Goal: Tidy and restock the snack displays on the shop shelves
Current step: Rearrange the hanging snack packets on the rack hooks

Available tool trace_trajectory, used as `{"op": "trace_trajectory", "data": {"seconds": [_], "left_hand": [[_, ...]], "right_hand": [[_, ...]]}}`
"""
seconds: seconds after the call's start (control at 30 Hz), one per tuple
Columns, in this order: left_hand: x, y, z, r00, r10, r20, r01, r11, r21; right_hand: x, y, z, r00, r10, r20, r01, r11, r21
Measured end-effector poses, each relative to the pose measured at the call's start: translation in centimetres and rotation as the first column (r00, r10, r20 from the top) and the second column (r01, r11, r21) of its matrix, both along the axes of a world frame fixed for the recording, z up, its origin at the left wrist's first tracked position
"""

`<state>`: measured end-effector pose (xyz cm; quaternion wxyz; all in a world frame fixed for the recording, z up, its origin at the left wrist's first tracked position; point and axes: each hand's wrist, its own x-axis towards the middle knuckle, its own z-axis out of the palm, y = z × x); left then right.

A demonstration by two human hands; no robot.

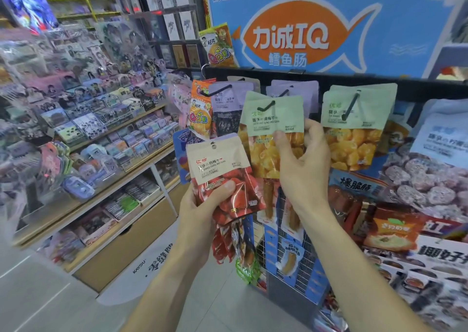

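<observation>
A big blue cardboard sign with an orange fish (291, 35) tops the black peg rack (316, 78). Left of it stands a stepped wooden shelf of card packs (101, 139). The right hand (301, 159) pinches a green-topped pouch of yellow dried fruit (268, 134) hanging on a hook. Lower left, the left hand (202, 205) grips a beige-topped pouch of red dried fruit (222, 174) off the hooks.

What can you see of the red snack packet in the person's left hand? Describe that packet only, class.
The red snack packet is a flat, glossy plastic pouch. Its beige upper panel carries printed text and a round hang hole at the top; the lower part shows red fruit pieces. It is tilted slightly, off any hook, in front of the hanging display. The left hand grips its lower part, thumb across the front. More red packets seem stacked behind it.
</observation>
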<state>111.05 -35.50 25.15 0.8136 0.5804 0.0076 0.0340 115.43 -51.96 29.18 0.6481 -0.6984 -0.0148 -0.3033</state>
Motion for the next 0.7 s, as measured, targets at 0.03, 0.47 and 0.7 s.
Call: {"op": "trace_trajectory", "data": {"seconds": [0.03,0.47,0.7], "left_hand": [[-0.1,0.2,0.0,1.000,-0.001,0.010,0.002,1.000,-0.011],[-2.2,2.4,0.8,0.993,-0.061,0.105,0.057,0.997,0.047],[-3.1,0.7,-0.2,0.992,-0.116,0.040,0.112,0.990,0.082]], "right_hand": [[-0.5,0.1,0.2,1.000,0.028,0.012,-0.029,1.000,0.007],[-6.0,0.6,-0.3,0.975,0.220,0.030,-0.220,0.975,-0.005],[-7.1,-0.5,-1.7,0.983,0.172,-0.059,-0.171,0.985,0.020]]}}
